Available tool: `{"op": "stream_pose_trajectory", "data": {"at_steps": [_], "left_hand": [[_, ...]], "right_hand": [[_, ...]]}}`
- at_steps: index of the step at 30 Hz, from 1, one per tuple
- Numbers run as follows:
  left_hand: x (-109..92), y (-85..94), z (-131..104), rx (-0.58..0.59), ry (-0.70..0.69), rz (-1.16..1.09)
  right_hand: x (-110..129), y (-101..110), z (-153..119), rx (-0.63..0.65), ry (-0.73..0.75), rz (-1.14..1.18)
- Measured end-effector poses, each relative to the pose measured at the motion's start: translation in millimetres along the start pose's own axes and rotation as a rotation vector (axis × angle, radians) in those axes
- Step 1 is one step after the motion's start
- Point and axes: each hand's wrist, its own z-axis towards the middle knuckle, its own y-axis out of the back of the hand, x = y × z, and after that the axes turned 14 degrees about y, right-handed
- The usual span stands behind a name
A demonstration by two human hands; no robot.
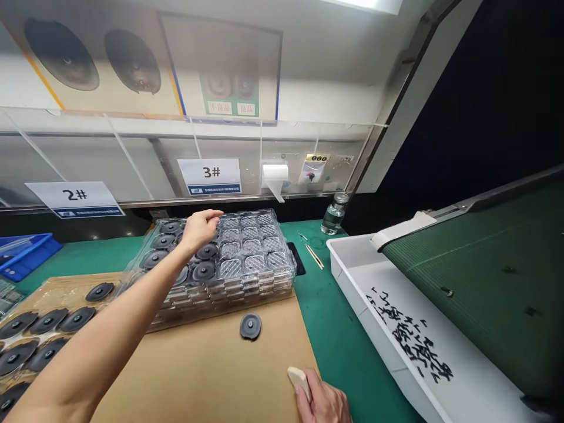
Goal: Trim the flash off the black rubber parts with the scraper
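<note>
My left hand (201, 228) reaches over the back part of a clear plastic tray (254, 264), which sits on top of a stack of similar trays. Its fingers are bent together, and whatever they hold is hidden. Dark round parts (205, 271) fill pockets on the tray's left side, while the right-hand pockets have none. At the lower right, my right hand (324, 399) is closed around a beige, rounded, flat-sided piece (299, 379), its kind unclear. Between the hands, one dark grey disc-shaped part (250, 326) lies by itself on the cardboard (211, 370).
More dark parts (48, 321) lie in a clear tray at left, near a blue bin (30, 255). To the right are tweezers (314, 257), a glass jar (335, 214) and a white tub (365, 317) holding black scraps (414, 341). A green conveyor belt (484, 264) slopes over the tub.
</note>
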Motion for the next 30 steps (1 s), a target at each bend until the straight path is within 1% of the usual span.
{"op": "stream_pose_trajectory", "data": {"at_steps": [1,3,5,6,7,8,10,12,14,16,18,20,23,25,27,28,30], "left_hand": [[-5.0,-6.1,-25.4,0.081,-0.044,-0.027],[-10.6,-24.2,-82.8,0.278,-0.139,-0.063],[-9.8,-47.5,-140.5,0.475,-0.223,-0.056],[-7.0,-59.9,-165.7,0.560,-0.254,-0.035],[-3.0,-71.9,-186.9,0.622,-0.273,-0.004],[1.9,-83.0,-203.3,0.645,-0.272,0.030],[12.8,-100.0,-221.9,0.623,-0.241,0.097],[22.1,-107.9,-226.7,0.585,-0.208,0.144],[28.0,-108.0,-227.2,0.557,-0.179,0.171],[30.6,-103.9,-230.5,0.534,-0.140,0.175],[31.6,-99.3,-240.1,0.498,-0.079,0.140],[32.9,-95.3,-256.6,0.442,0.006,0.062],[39.4,-89.7,-293.9,0.370,0.167,-0.107],[47.7,-85.6,-326.4,0.351,0.257,-0.229],[57.4,-83.1,-363.4,0.342,0.310,-0.331],[61.9,-83.4,-382.6,0.338,0.336,-0.392],[68.4,-88.0,-419.4,0.330,0.427,-0.601]], "right_hand": [[2.2,5.5,3.2,0.009,0.001,0.016],[6.1,12.8,7.5,0.029,-0.015,0.037],[8.5,14.5,8.4,0.070,-0.047,0.048],[9.2,13.9,7.8,0.097,-0.067,0.051],[9.5,12.7,6.9,0.121,-0.085,0.055],[9.8,11.3,6.1,0.138,-0.100,0.057],[10.7,9.2,5.6,0.143,-0.118,0.060],[12.5,8.7,6.9,0.123,-0.126,0.063],[14.9,9.6,9.5,0.107,-0.140,0.078],[16.3,11.6,12.5,0.096,-0.161,0.107],[16.0,14.5,15.2,0.086,-0.189,0.148],[15.3,18.7,16.6,0.076,-0.221,0.204],[22.0,26.5,13.8,0.059,-0.281,0.323],[36.4,31.1,7.0,0.045,-0.346,0.420],[57.9,34.2,-4.0,0.062,-0.410,0.543],[69.8,35.1,-10.5,0.110,-0.452,0.679],[92.0,35.8,-23.4,0.253,-0.551,1.075]]}}
